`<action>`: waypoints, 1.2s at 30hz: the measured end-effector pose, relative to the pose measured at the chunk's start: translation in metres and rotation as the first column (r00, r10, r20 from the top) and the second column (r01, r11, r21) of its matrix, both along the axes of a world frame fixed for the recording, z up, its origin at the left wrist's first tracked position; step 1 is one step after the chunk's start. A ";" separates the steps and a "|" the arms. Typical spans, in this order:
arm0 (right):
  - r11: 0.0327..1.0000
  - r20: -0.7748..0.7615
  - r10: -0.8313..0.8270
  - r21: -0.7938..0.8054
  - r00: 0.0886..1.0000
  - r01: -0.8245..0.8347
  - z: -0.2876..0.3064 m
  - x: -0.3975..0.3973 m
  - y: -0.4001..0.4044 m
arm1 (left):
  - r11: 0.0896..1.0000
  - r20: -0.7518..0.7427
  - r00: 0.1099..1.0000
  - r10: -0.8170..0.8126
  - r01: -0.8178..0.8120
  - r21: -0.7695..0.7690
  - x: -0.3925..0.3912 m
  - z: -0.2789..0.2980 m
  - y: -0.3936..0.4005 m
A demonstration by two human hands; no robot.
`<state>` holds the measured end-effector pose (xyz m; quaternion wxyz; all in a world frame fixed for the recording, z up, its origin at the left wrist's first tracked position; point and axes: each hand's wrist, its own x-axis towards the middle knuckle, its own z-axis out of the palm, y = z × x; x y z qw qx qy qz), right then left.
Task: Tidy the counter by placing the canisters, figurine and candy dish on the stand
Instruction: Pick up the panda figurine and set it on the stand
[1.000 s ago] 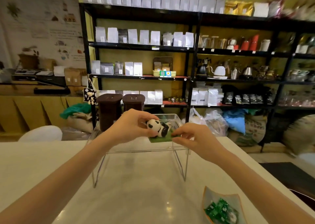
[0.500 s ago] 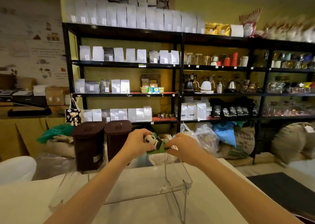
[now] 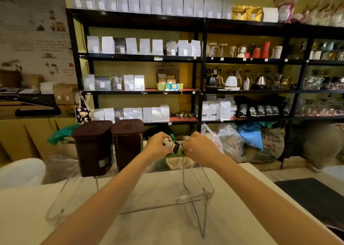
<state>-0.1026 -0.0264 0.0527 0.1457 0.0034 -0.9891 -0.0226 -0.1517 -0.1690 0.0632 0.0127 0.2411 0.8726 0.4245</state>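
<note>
A small panda figurine on a green base sits at the far right of the clear acrylic stand. My left hand grips the panda's head side, and my right hand pinches the green base from the right. Two dark brown canisters stand upright on the stand's left half, side by side. The candy dish is out of view.
The white counter carries the stand. Behind it are black shelves with white bags, kettles and jars. Sacks and plastic bags lie on the floor. A dark mat is at the right.
The camera has tilted up, so the candy dish dropped out of view. Both hands keep hold of the panda figurine and have carried it further back on the stand.
</note>
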 end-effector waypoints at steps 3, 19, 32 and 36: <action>0.999 0.001 -0.002 -0.035 1.000 0.002 -0.003 -0.002 0.002 | 1.000 -0.030 0.999 0.020 -0.020 -0.019 -0.002 -0.003 0.002; 0.980 0.099 -0.008 -0.199 0.995 0.028 0.002 0.008 -0.003 | 0.990 -0.180 0.983 0.031 -0.056 -0.133 -0.004 -0.002 0.004; 0.912 -0.076 -0.049 -0.410 0.996 0.014 0.014 0.095 0.004 | 0.893 -0.408 0.895 -0.177 -0.028 -0.449 0.045 0.012 0.005; 0.913 -0.064 -0.124 -0.399 0.990 0.088 0.003 0.145 0.025 | 0.890 -0.470 0.832 -0.294 0.059 -0.452 0.098 0.006 0.018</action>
